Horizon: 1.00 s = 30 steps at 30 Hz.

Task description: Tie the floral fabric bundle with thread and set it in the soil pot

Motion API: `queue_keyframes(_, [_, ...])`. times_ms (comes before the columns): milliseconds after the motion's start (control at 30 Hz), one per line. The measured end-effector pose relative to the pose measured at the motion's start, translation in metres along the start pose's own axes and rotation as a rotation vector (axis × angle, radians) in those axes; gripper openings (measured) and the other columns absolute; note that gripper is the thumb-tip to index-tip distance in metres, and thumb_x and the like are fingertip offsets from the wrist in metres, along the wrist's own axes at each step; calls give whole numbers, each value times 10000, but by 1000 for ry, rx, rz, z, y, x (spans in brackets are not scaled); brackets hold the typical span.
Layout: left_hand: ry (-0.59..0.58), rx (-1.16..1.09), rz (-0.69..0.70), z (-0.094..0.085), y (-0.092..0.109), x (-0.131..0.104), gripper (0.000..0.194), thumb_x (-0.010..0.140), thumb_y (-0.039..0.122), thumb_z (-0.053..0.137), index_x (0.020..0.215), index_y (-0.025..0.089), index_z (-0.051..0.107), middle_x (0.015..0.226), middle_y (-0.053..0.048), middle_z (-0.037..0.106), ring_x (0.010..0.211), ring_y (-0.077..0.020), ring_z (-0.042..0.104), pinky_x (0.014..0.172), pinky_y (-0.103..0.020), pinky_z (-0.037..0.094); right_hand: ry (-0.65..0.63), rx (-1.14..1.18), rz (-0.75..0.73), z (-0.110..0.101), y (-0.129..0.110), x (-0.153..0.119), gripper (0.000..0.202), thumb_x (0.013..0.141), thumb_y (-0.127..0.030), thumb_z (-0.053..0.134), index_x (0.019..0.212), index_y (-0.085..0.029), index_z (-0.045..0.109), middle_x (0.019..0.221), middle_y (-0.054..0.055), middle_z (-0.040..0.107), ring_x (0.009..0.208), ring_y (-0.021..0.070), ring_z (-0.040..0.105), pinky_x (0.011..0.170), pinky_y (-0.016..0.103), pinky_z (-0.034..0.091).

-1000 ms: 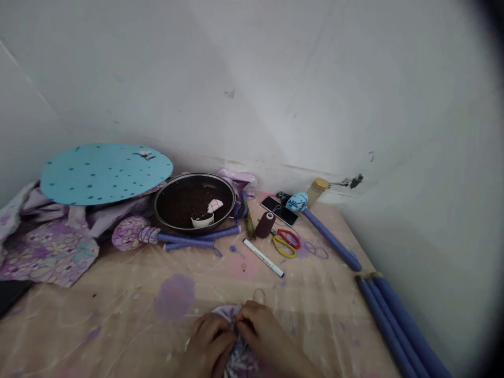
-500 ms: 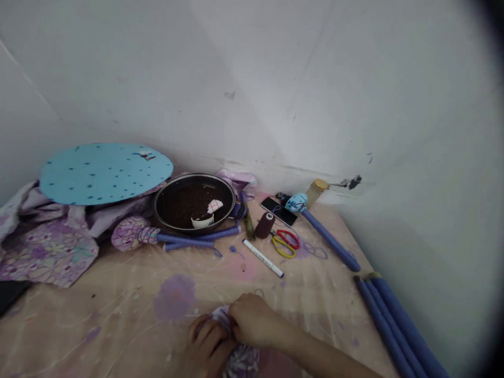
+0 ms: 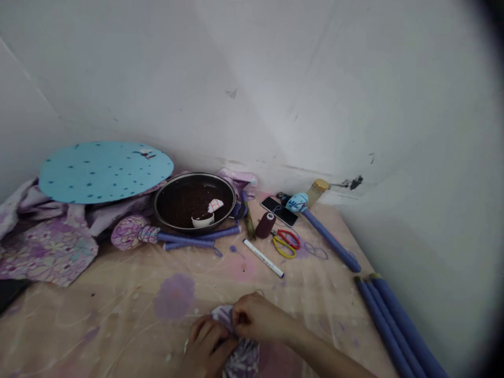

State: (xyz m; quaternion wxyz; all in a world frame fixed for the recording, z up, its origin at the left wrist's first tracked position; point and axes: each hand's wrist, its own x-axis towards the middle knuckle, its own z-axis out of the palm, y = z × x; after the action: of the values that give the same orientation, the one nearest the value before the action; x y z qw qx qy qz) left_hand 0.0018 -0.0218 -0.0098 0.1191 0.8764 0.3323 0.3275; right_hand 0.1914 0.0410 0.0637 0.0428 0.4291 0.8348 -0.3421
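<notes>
A piece of lilac floral cloth, gathered into a bundle, lies at the near edge of the view. My left hand is closed on its left side, fingers curled over the fabric. Against the upper right of the bundle, my right hand is closed in a pinch; what sits between its fingertips is hidden. A thin curl of thread shows just above the right knuckles. Beyond the hands lies a white marker with blue ends.
Toward the wall are a dark pan holding broken pieces, a blue dotted oval board, a padded floral stick, a maroon thread spool, red-and-yellow-handled snips and a phone. Several blue-wrapped rods line the right edge.
My right hand has shifted slightly right, its fingertips drawn a little away from the cloth. The left hand stays on the bundle.
</notes>
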Motion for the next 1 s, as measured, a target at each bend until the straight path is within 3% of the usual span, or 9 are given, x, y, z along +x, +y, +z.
queue_keyframes(100, [-27, 10, -2, -1, -1, 0, 225, 982, 281, 454, 1055, 243, 664, 840, -12, 654, 796, -186, 601, 906, -361, 382, -16, -64, 43, 1, -4, 2, 182, 720, -121, 605, 801, -146, 766, 786, 62, 775, 748, 197, 708, 672, 222, 446])
queue_keyframes(367, [-74, 25, 13, -1, 0, -3, 255, 985, 224, 418, 1107, 228, 642, 861, -35, 648, 823, -208, 603, 924, -391, 373, -69, -209, 104, -7, -24, 11, 241, 655, -147, 631, 833, -81, 779, 812, 211, 760, 743, 339, 717, 557, 309, 444])
queue_keyframes(500, [-98, -6, -13, -3, 1, -2, 245, 970, 211, 442, 1125, 230, 631, 868, -38, 640, 830, -213, 600, 922, -396, 384, -50, -181, 79, -3, -19, 10, 203, 662, -184, 642, 805, -122, 774, 788, 157, 767, 739, 308, 713, 571, 293, 435])
queue_keyframes(767, [-73, -47, -37, -1, 0, 1, 223, 918, 134, 490, 1067, 224, 628, 858, -33, 643, 796, -202, 593, 842, -364, 425, 25, -49, 15, -4, 0, 4, 192, 815, -158, 553, 883, -174, 732, 849, 15, 768, 747, 137, 679, 653, 187, 412])
queue_keyframes(900, [-59, -28, -16, 2, -2, -2, 212, 927, 146, 488, 1055, 226, 636, 840, -26, 637, 783, -196, 591, 859, -375, 415, -18, -52, 21, -3, -1, 3, 146, 788, -180, 612, 808, -167, 756, 745, 7, 765, 675, 137, 676, 590, 185, 394])
queue_keyframes(1000, [-39, -11, 0, 3, -2, -4, 225, 961, 186, 450, 1075, 222, 641, 833, -26, 632, 778, -194, 590, 879, -385, 402, -27, -99, 67, -1, -8, 3, 169, 769, -205, 623, 817, -144, 773, 765, 68, 773, 698, 198, 693, 586, 231, 405])
